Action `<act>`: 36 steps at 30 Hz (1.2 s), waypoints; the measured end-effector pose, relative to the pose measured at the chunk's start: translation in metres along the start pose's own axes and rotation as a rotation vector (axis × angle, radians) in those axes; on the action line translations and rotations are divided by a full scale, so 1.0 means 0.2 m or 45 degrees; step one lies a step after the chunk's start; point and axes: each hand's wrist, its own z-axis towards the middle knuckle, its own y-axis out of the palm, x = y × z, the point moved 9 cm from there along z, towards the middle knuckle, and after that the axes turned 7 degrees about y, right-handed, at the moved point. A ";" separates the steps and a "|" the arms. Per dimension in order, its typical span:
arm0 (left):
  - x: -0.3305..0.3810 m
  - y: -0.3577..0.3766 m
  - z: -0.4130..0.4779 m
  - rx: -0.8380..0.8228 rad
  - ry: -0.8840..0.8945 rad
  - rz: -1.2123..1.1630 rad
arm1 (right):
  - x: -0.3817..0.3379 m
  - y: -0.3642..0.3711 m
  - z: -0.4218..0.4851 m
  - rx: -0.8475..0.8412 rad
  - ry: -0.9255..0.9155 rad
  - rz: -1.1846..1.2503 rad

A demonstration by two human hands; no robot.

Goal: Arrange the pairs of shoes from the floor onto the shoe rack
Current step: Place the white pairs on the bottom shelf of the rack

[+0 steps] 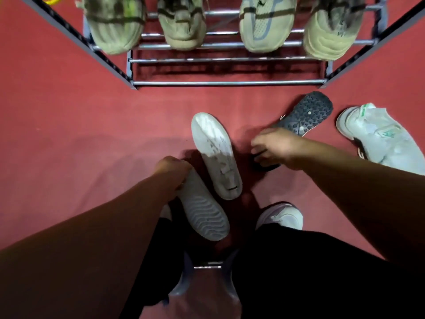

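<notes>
White and rubber-soled, the sneaker with a wavy tread (pixel 204 212) is turned sole-up close to the person's feet, over the red carpet floor (pixel 69 134). The left hand (pixel 172 171) is curled round one end of it, with the fingertips hidden beneath. The right hand (pixel 273 146) has its fingers bent down and closed on the rear of a dark sneaker with a black studded sole (pixel 305 113), which lies tipped over in front of the rack. Shoes like these should be light, with stiff soles and soft, yielding uppers, so the heel collar or the sole's edge looks the surest hold. Four loose shoes show on the floor: those two, a second white shoe with a smooth pale sole (pixel 213 155) between the hands, and a grey-white sneaker with green trim (pixel 377 137) to the right. Four olive-beige sneakers (pixel 184 31) sit on the upper tier of the chrome-barred shoe rack (pixel 230 83).
</notes>
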 end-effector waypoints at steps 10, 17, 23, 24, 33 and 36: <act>-0.22 -0.05 0.02 -0.028 -0.188 -0.357 | 0.22 0.43 0.00 -0.196 0.106 -0.242; -0.14 -0.01 0.01 -0.243 -0.188 -0.360 | 0.04 0.31 0.05 -0.099 0.064 -0.228; -0.15 0.07 -0.04 -0.410 -0.212 -0.456 | 0.10 0.39 -0.01 -0.262 0.071 -0.330; -0.15 0.08 -0.05 -0.428 -0.216 -0.463 | 0.14 0.41 -0.02 -0.318 0.094 -0.362; 0.08 0.19 -0.29 -1.210 -0.256 -0.814 | 0.22 0.47 -0.12 -0.638 0.206 -0.165; 0.22 0.23 -0.35 -1.305 -0.237 -0.777 | 0.19 0.36 -0.14 -0.641 0.144 0.028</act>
